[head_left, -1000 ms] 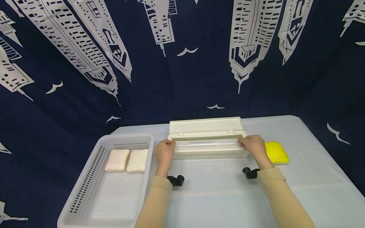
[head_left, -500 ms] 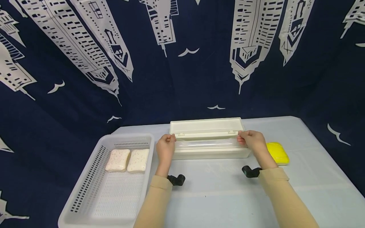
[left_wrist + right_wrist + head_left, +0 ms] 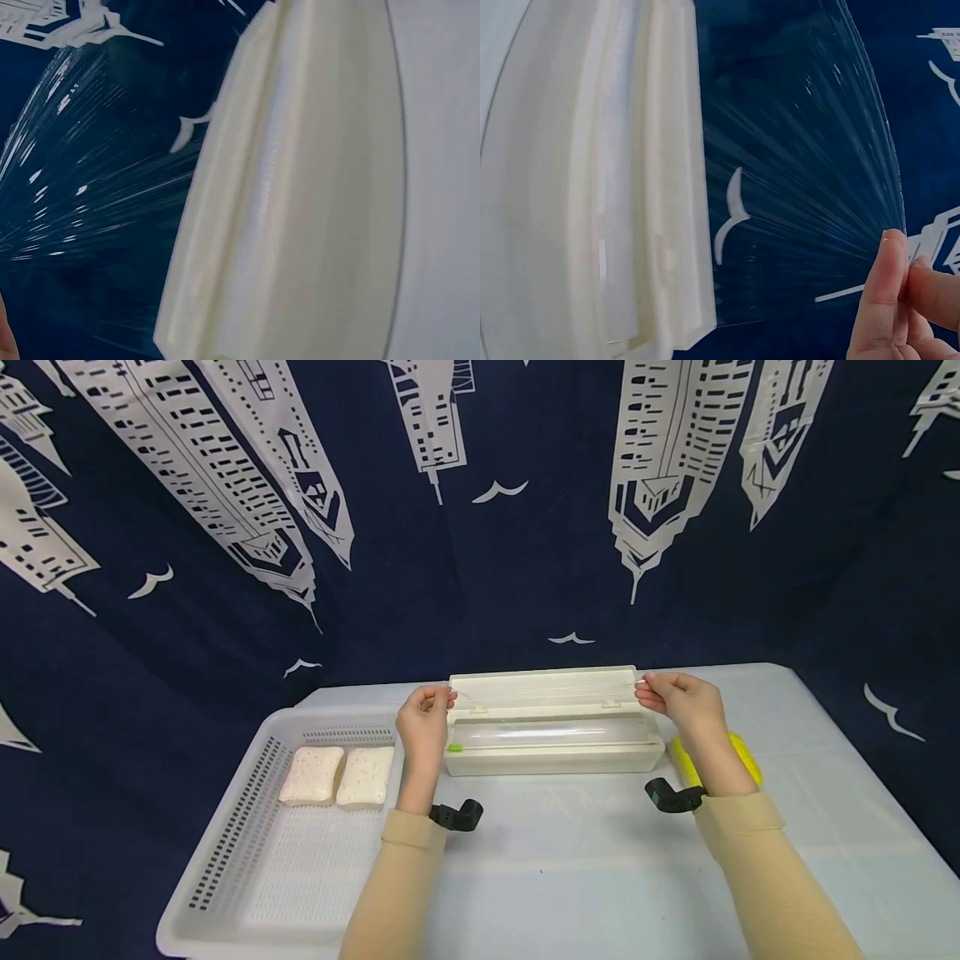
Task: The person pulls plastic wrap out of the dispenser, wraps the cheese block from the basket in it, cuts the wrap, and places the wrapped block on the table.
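Observation:
A cream cling film dispenser (image 3: 555, 764) stands at the back of the table with its lid raised. Inside it lies a shiny clear roll (image 3: 555, 732). From it a sheet of cling film (image 3: 802, 180) stretches up, fanned into creases toward the fingers. My left hand (image 3: 423, 722) pinches one corner of the sheet above the dispenser's left end. The opposite corner is pinched between thumb and finger of my right hand (image 3: 690, 710). In the left wrist view, only a sliver of a finger (image 3: 6, 334) shows at the edge. A small green piece (image 3: 454, 747) sits at the dispenser's left end.
A white perforated basket (image 3: 225, 827) stands on the left, holding two pale speckled square slabs (image 3: 312, 775) that look like bread. A yellow rounded object (image 3: 738, 756) sits on the white table (image 3: 570, 893), partly behind my right wrist. Dark blue printed cloth (image 3: 465, 593) hangs behind.
Both hands have risen from the dispenser and moved slightly apart, drawing cling film up off the roll. The green piece at the left end now shows. The basket has stayed put.

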`<state>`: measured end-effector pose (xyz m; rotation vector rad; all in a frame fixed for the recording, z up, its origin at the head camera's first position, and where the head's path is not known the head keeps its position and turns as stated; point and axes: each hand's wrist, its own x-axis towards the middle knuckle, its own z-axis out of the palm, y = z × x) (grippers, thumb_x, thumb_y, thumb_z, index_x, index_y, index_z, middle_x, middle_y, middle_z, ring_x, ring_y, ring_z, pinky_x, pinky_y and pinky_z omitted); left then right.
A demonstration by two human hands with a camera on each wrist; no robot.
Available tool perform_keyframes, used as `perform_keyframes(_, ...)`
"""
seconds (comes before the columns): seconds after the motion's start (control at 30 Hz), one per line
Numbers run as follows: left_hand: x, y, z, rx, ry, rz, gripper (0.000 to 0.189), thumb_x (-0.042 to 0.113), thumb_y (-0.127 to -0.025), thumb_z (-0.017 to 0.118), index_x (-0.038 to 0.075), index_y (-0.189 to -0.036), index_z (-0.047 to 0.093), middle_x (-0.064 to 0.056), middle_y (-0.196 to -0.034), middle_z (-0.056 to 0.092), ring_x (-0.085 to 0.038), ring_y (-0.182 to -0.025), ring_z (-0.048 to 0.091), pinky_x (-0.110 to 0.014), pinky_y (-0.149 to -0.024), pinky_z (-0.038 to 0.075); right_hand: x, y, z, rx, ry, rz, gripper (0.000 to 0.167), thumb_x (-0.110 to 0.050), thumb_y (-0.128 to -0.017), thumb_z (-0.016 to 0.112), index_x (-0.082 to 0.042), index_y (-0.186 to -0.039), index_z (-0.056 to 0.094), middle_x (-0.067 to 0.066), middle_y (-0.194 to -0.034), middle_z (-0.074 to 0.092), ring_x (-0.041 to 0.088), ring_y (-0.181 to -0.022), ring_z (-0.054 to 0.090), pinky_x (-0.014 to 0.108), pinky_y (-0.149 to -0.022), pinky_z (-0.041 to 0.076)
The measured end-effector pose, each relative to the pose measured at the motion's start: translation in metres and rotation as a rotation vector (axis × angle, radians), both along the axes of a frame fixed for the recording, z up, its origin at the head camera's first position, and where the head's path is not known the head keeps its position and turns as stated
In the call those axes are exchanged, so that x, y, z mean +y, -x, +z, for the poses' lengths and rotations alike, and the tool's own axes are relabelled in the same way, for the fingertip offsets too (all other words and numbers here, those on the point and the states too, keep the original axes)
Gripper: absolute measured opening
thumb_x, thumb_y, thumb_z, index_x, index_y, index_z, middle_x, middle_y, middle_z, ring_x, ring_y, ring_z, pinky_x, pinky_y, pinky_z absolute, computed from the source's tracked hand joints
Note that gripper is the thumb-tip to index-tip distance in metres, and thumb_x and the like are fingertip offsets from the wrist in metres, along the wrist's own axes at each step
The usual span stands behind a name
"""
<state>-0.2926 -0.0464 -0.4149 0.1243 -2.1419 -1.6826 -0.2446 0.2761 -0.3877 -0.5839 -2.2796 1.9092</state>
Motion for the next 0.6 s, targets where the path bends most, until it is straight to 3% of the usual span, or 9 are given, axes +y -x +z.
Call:
perform_keyframes(0.23, -0.002, -0.001, 0.027, 0.088, -0.089, -0.038, 0.023, 0.022, -0.095, 0.066, 0.000, -0.094, 0.072, -0.014, -0.089, 0.076, -0.002, -0.071, 0.068, -0.014, -0.069, 0.054, -0.001, 0.000, 0.021, 0.164, 0.171, -0.080, 0.022, -0.022, -0.096, 0.064, -0.005, -0.109, 0.061, -0.014, -0.078, 0.070, -0.002, -0.072, 0.069, 0.014, -0.071, 0.056)
perform_keyframes(0.47, -0.001, 0.002, 0.058, 0.188, -0.152, -0.077, 0.021, 0.019, -0.094, 0.067, -0.002, -0.093, 0.073, -0.018, -0.090, 0.075, 0.000, -0.069, 0.067, -0.016, -0.068, 0.055, -0.001, 0.002, 0.048, 0.250, 0.138, -0.121, 0.032, -0.025, -0.093, 0.067, -0.003, -0.115, 0.063, -0.014, -0.083, 0.070, -0.001, -0.076, 0.069, 0.013, -0.073, 0.055)
perform_keyframes(0.6, 0.000, 0.003, 0.075, 0.240, -0.157, -0.085, 0.023, 0.019, -0.094, 0.068, -0.003, -0.093, 0.073, -0.020, -0.090, 0.075, 0.001, -0.069, 0.067, -0.016, -0.068, 0.056, 0.000, 0.003, 0.063, 0.302, 0.173, -0.138, 0.025, -0.023, -0.091, 0.069, -0.007, -0.109, 0.067, -0.012, -0.084, 0.071, 0.001, -0.077, 0.070, 0.013, -0.072, 0.055)
